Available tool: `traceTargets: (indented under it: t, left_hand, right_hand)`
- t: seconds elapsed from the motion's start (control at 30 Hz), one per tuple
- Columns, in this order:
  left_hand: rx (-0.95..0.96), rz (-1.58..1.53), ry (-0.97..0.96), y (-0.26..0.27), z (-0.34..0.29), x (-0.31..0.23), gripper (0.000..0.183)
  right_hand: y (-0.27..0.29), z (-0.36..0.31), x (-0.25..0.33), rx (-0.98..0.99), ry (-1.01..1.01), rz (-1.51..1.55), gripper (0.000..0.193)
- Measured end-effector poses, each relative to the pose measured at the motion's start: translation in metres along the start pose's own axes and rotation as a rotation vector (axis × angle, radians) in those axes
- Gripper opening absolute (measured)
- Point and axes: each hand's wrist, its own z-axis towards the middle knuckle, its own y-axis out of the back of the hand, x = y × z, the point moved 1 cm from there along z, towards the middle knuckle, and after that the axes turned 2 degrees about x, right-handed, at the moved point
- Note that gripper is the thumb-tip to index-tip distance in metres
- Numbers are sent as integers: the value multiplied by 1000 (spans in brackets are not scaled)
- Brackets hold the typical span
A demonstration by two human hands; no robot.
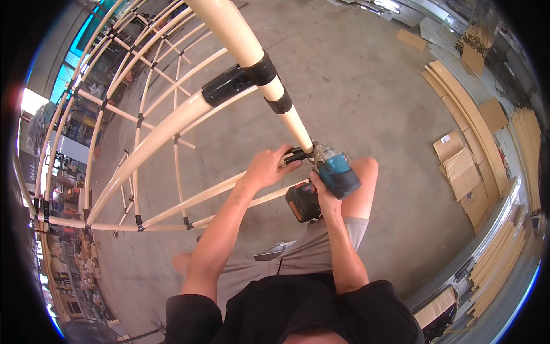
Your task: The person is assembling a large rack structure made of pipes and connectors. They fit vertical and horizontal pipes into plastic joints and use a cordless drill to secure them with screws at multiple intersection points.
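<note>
My right hand (pixel 326 198) is wrapped round the grip of a teal and black cordless drill (pixel 339 175), whose black battery (pixel 302 202) sticks out to the left. The drill's nose meets the lower end of a thick cream pipe (pixel 297 127), at a black pipe joint (pixel 294 156). My left hand (pixel 268 169) closes on that joint from the left, thumb and fingers on either side of it. A cream rail (pixel 220 188) runs from there to the left. Higher up, a larger black joint (pixel 229 83) ties a curved pipe (pixel 154 137) to the thick one. The drill's tip is hidden.
A frame of cream pipes and black joints (pixel 140 119) fills the left side. Flattened cardboard (pixel 458 160) lies at the right on the concrete floor (pixel 366 80), near bundles of long cream pipes (pixel 498 264). My bare knee (pixel 365 172) is just beside the drill.
</note>
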Motion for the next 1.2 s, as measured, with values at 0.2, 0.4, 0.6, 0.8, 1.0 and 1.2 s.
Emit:
traceTargets:
  t: [0.2, 0.4, 0.6, 0.8, 1.0, 1.2]
  left_hand:
    - [2, -51, -54, -9, 1, 8, 40]
    - [66, -147, -289, 0, 2, 25, 36]
    - [490, -184, -361, 32, 47, 32, 35]
    - [201, -554, -574, -35, 103, 81, 26]
    - [8, -1038, -667, -68, 127, 47, 38]
    - [898, -1266, -689, -63, 168, 33, 99]
  right_hand:
    - [-8, -7, 39, 128, -329, 477, 13]
    - [-14, -8, 19, 53, -202, 472, 12]
    - [-7, -21, 12, -46, -210, 434, 20]
    - [-5, -38, 8, -163, -296, 444, 23]
    - [3, -72, -23, -320, -357, 521, 26]
    - [-14, -90, -45, -314, -350, 517, 27]
